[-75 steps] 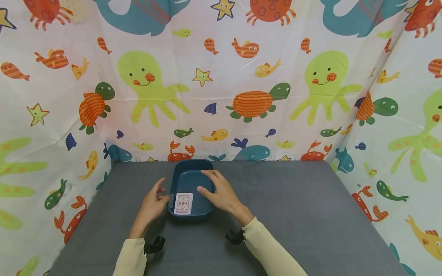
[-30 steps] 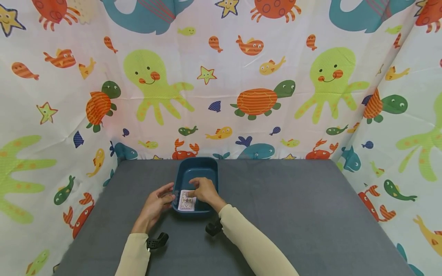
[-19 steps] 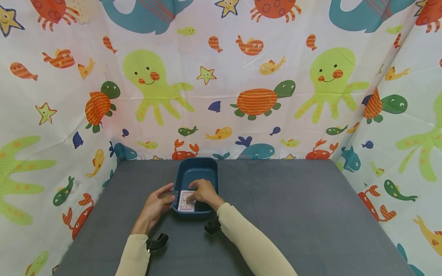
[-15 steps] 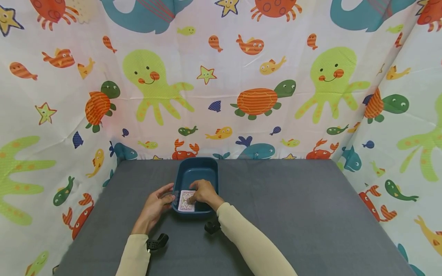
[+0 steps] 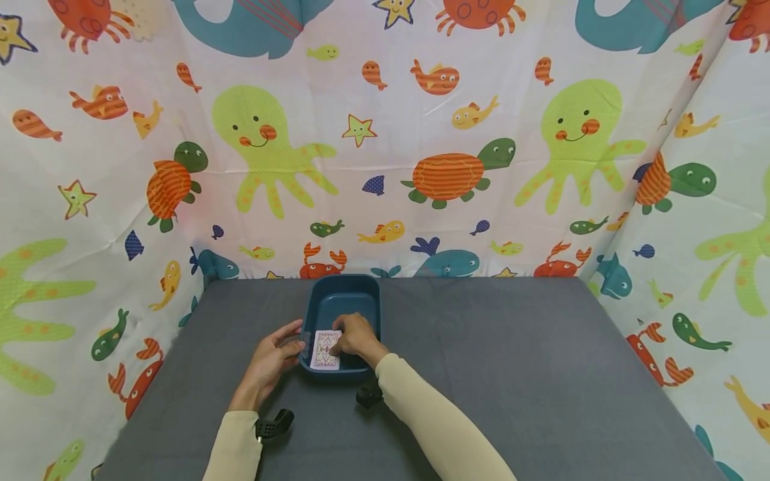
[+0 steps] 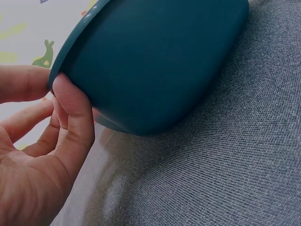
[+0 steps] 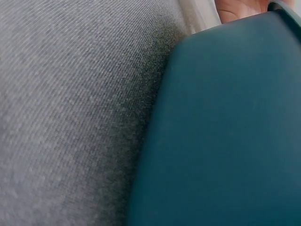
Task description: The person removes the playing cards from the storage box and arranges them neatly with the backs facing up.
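The right hand (image 5: 356,334) enters the tray (image 5: 345,304) from 4 o'clock, fingers bent, thumb over a playing card (image 5: 323,354); whether it grips cannot be told. The card lies back up at the tray's 7 o'clock, its long edges running roughly 12 to 6: white-bordered, with ornate pinkish-red patterning. How many cards lie beneath is unclear. The left hand (image 5: 269,364), loosely bent, rests its thumb and a fingertip against the tray's rim near 9 o'clock. Deep blue-teal, smooth and round-cornered, the tray sits on grey cloth (image 5: 499,354). Toward 12 o'clock hangs a white sea-creature curtain (image 5: 385,113).
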`<action>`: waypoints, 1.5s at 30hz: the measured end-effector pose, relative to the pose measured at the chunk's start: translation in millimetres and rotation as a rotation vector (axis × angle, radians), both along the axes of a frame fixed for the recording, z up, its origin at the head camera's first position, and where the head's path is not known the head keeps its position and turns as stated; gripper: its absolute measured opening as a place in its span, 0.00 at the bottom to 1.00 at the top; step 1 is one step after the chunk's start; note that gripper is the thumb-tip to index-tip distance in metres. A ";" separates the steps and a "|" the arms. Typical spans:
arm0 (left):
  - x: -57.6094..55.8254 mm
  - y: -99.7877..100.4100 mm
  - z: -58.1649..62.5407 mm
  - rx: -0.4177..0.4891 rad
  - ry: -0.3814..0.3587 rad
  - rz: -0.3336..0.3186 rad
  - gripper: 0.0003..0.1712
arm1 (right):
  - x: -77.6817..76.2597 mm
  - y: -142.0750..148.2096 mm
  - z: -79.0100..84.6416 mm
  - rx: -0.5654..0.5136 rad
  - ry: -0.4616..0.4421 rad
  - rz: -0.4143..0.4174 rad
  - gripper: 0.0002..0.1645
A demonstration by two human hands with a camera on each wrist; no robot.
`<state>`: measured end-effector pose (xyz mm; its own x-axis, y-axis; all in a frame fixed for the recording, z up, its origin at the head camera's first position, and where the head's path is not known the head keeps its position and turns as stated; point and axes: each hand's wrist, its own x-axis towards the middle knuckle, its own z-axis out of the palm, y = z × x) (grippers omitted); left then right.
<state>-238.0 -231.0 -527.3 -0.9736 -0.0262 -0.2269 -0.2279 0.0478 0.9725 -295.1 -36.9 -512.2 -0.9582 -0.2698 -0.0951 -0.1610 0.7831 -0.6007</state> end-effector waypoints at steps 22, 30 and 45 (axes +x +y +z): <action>1.2 0.6 2.5 -0.011 -0.020 0.008 0.31 | 1.3 1.9 9.5 -0.377 -0.032 -0.110 0.13; 1.4 1.1 0.9 -0.002 -0.003 0.001 0.31 | 13.0 7.7 21.0 -0.411 0.086 -0.095 0.10; 1.4 1.2 -0.2 0.019 -0.008 0.011 0.31 | 32.0 38.6 41.3 -0.605 0.212 -0.123 0.11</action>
